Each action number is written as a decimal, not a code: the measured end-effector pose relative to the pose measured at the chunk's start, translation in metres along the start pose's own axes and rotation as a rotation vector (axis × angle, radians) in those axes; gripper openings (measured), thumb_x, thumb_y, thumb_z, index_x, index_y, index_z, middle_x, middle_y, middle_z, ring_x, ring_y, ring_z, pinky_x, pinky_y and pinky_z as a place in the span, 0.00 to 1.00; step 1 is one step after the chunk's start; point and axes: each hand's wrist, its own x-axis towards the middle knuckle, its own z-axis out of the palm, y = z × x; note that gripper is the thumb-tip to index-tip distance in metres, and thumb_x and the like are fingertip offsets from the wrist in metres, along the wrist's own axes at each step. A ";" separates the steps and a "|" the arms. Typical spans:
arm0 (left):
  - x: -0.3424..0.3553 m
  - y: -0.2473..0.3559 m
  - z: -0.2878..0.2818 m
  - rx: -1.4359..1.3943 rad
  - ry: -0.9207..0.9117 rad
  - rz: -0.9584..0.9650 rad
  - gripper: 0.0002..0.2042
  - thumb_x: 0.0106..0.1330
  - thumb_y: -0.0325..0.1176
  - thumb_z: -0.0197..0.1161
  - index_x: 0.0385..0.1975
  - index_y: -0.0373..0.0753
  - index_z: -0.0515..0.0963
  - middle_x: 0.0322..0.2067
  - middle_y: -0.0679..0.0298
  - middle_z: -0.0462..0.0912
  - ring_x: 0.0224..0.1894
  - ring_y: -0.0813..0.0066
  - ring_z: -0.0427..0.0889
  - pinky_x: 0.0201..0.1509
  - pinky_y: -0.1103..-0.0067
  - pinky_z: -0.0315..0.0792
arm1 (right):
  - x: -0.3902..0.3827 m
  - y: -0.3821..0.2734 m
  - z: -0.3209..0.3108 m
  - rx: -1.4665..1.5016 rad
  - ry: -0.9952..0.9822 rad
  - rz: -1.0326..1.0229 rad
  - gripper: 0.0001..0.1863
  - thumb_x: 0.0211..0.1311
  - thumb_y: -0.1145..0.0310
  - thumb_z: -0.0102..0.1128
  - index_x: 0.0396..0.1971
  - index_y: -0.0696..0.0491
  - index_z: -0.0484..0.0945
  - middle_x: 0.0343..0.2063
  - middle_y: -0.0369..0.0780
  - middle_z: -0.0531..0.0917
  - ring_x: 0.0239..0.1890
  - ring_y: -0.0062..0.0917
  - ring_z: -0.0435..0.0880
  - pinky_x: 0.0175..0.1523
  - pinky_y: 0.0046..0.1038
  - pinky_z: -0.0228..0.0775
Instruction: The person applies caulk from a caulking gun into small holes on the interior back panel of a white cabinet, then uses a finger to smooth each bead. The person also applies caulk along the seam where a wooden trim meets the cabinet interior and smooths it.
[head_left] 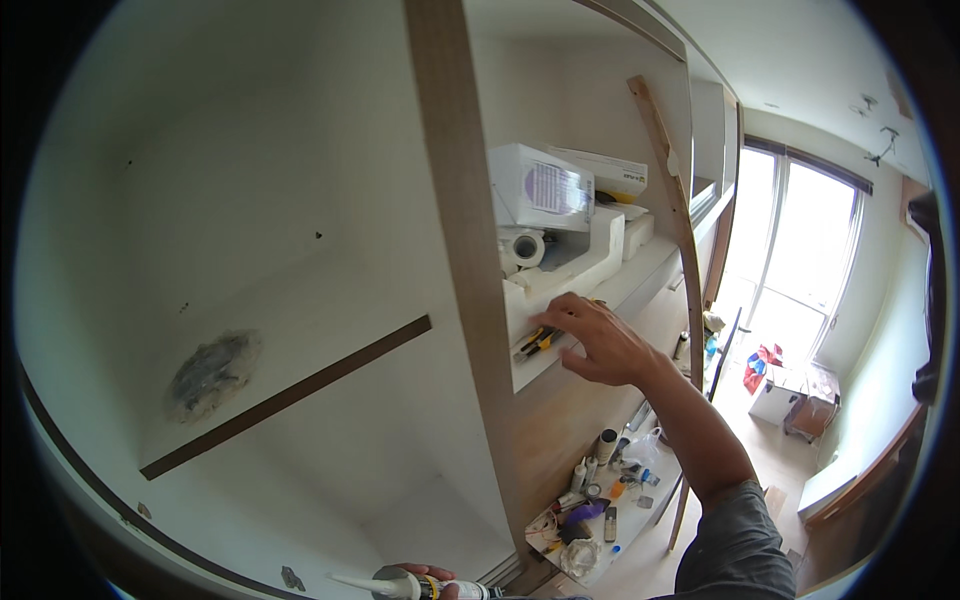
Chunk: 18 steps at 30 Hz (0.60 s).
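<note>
At the lower edge my left hand [440, 573] is closed around a sealant cartridge [405, 588], its long white nozzle pointing left. My right arm, in a grey sleeve, stretches up to a white cabinet shelf [655, 262]. There my right hand [604, 342] hovers with curved fingers apart, right beside a yellow-and-black utility knife [538, 344]. The knife lies near the shelf's front edge, against the wooden upright. Between the fingers nothing shows, though part of the fingertips is blurred.
Behind the knife sit a white box [542, 188], a paper roll [525, 247] and white foam packing [590, 262]. A brown strip [668, 150] leans across the cabinet front. Below, a table [600, 572] carries several tubes and tools. Left, a dark-edged shelf [290, 395] bears a grey smeared patch.
</note>
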 end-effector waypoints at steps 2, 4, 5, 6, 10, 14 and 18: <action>-0.001 -0.003 -0.005 -0.059 -0.017 -0.069 0.28 0.58 0.23 0.78 0.55 0.43 0.69 0.42 0.61 0.81 0.43 0.71 0.81 0.47 0.72 0.80 | 0.001 -0.002 0.002 -0.073 -0.042 -0.012 0.31 0.55 0.69 0.64 0.63 0.48 0.78 0.57 0.45 0.77 0.64 0.41 0.75 0.74 0.46 0.63; 0.000 -0.007 -0.011 -0.113 -0.029 -0.066 0.28 0.57 0.23 0.79 0.55 0.43 0.70 0.42 0.61 0.81 0.42 0.71 0.81 0.45 0.73 0.81 | -0.003 -0.005 0.001 -0.112 -0.033 -0.003 0.28 0.56 0.70 0.67 0.60 0.48 0.79 0.57 0.44 0.77 0.64 0.40 0.76 0.74 0.45 0.63; 0.001 -0.008 -0.015 -0.126 -0.037 -0.100 0.29 0.57 0.23 0.80 0.55 0.43 0.71 0.42 0.61 0.81 0.42 0.71 0.82 0.45 0.74 0.81 | -0.006 -0.007 0.001 -0.137 -0.026 0.008 0.27 0.56 0.71 0.68 0.59 0.48 0.79 0.57 0.43 0.78 0.64 0.39 0.76 0.74 0.45 0.63; 0.002 -0.008 -0.019 -0.138 -0.046 -0.133 0.29 0.57 0.23 0.80 0.55 0.43 0.71 0.42 0.61 0.81 0.42 0.71 0.82 0.44 0.74 0.82 | -0.008 -0.008 0.001 -0.144 -0.038 0.015 0.25 0.57 0.72 0.68 0.57 0.48 0.80 0.56 0.43 0.78 0.64 0.38 0.76 0.73 0.44 0.63; 0.011 -0.005 -0.031 -0.173 -0.080 -0.110 0.27 0.57 0.22 0.79 0.54 0.42 0.72 0.41 0.61 0.82 0.43 0.72 0.82 0.42 0.74 0.83 | -0.015 -0.012 -0.004 -0.236 -0.060 0.043 0.20 0.61 0.76 0.70 0.52 0.49 0.80 0.52 0.41 0.80 0.61 0.38 0.77 0.70 0.42 0.67; 0.021 0.002 -0.040 -0.227 -0.160 -0.114 0.25 0.58 0.17 0.75 0.52 0.41 0.73 0.41 0.61 0.82 0.41 0.73 0.83 0.42 0.76 0.83 | -0.025 -0.040 -0.004 -0.152 0.110 0.138 0.16 0.65 0.77 0.68 0.51 0.51 0.79 0.47 0.41 0.83 0.56 0.41 0.79 0.64 0.43 0.70; 0.031 0.009 -0.048 -0.205 -0.263 -0.095 0.23 0.58 0.16 0.74 0.51 0.40 0.73 0.39 0.62 0.83 0.40 0.78 0.82 0.40 0.79 0.81 | -0.040 -0.111 0.001 0.387 0.501 0.467 0.15 0.79 0.70 0.56 0.61 0.55 0.73 0.40 0.40 0.81 0.44 0.28 0.83 0.51 0.32 0.75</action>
